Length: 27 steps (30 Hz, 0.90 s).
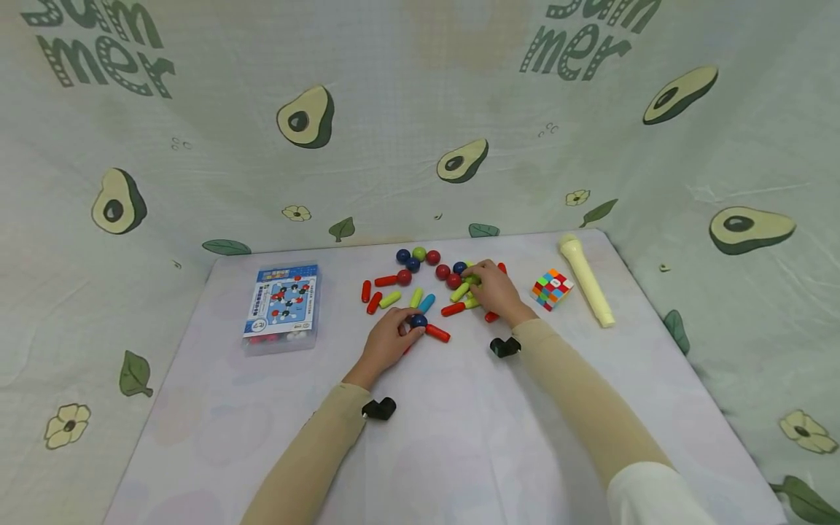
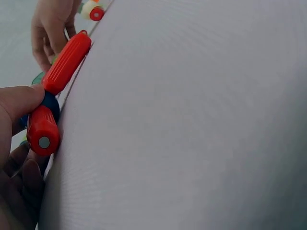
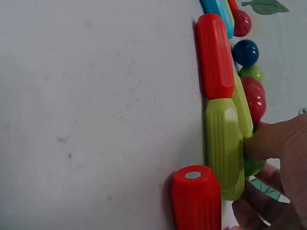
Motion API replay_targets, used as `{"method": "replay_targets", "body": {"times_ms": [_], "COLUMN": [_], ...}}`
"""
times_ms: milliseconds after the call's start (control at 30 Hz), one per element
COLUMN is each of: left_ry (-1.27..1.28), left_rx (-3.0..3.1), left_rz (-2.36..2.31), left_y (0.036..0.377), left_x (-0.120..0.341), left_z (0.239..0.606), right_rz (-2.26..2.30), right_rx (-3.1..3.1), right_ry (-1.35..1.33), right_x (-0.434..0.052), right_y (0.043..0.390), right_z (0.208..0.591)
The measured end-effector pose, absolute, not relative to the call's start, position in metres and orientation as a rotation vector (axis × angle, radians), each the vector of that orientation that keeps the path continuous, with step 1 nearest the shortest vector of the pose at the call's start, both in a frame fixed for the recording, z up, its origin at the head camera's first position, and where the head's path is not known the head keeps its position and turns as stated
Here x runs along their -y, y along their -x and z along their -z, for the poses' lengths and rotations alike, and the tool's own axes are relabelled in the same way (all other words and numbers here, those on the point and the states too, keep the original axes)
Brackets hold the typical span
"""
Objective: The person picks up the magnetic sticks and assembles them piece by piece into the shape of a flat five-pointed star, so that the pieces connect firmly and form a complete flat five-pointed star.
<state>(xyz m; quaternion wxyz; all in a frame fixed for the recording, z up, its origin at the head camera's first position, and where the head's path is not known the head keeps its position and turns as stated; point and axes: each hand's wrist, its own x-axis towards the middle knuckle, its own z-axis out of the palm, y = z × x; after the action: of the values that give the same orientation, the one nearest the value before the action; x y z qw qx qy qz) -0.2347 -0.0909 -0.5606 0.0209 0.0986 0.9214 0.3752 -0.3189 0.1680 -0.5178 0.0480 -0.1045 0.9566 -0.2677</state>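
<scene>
In my left hand [image 1: 387, 341] a dark blue ball [image 1: 418, 321] is pinched between thumb and fingers. Red magnetic rods join that ball: one red rod [image 2: 68, 62] points away from the hand, another red rod [image 2: 43, 132] towards the wrist camera. A light blue rod [image 1: 426, 303] lies just beyond the ball. My right hand [image 1: 497, 290] reaches into the loose pieces, its thumb and fingers round a green ball [image 3: 255, 165], partly hidden by the thumb. Green rods [image 3: 224, 148] and a red rod [image 3: 214, 55] lie beside those fingers.
More red, blue and green balls [image 1: 419, 254] and rods [image 1: 390, 299] are scattered towards the back edge. At left lies a clear boxed molecule set [image 1: 282, 306]. A puzzle cube [image 1: 552, 289] and a pale yellow club-shaped stick [image 1: 587, 281] lie at right. Printed cloth walls [image 1: 394, 146] border the table.
</scene>
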Motion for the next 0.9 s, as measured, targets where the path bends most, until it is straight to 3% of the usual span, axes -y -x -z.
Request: {"method": "replay_targets", "body": {"times_ms": [900], "left_ry": [-0.328], "left_rx": [-2.86], "left_rz": [-1.174], "left_y": [0.232], "left_x": [0.0907], "left_z": [0.5558], "right_rz": [0.798], "right_rx": [-2.855], "right_ry": [0.492], "right_x": [-0.1735], "right_y": [0.3191], "right_z": [0.5196]}}
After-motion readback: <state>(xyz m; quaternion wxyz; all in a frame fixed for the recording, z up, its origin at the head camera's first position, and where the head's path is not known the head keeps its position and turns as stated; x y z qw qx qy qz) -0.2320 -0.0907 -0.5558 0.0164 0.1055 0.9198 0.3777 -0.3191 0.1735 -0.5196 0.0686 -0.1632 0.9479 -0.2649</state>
